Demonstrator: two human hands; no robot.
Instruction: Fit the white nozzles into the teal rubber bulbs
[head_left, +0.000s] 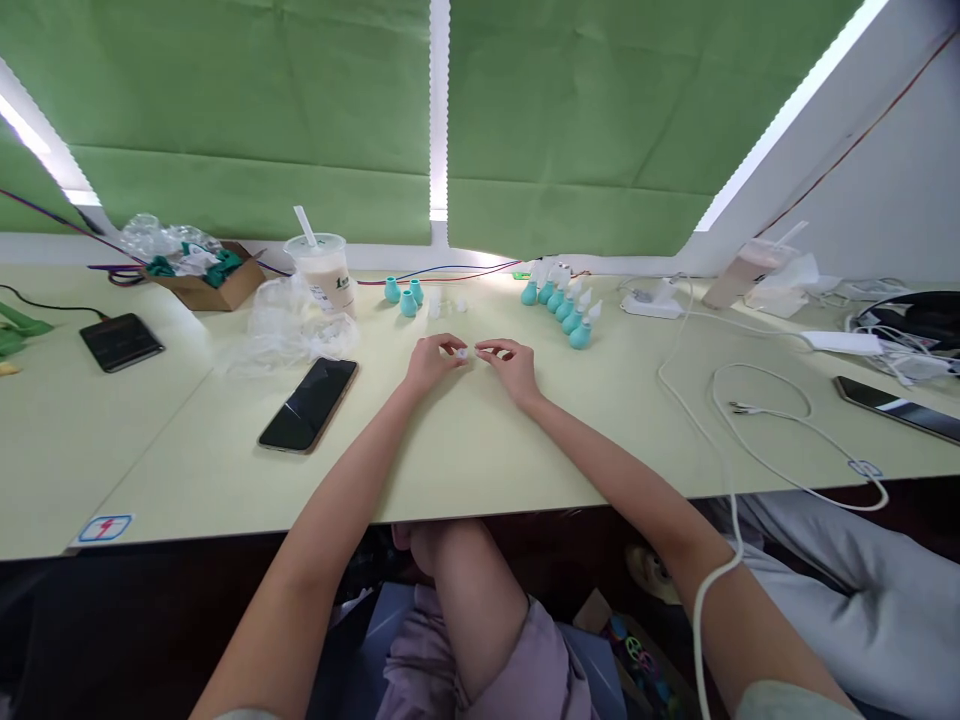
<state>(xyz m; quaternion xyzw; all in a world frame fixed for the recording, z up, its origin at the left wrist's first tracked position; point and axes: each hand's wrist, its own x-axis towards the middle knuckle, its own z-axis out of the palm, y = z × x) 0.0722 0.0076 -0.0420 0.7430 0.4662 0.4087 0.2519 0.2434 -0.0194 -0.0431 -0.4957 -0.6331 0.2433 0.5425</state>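
My left hand [433, 362] pinches a small white plastic piece [461, 353] between thumb and fingertips, just above the table. Close beside it, my right hand [514, 366] has thumb and finger pressed together; whatever lies between them is too small to make out. Beyond my hands stand several small teal bottles [408, 303] without tips, with a few clear plastic parts [460, 305] to their right. Farther right, a slanting row of teal bottles [579, 335] carries pointed translucent tips.
Left of my arms lie a black phone [309, 405] and a crumpled plastic bag [281, 330], with a drink cup [324, 275] behind. A cardboard box [214, 290] sits back left. A white cable [705, 430] runs over the table's right side, across my forearm.
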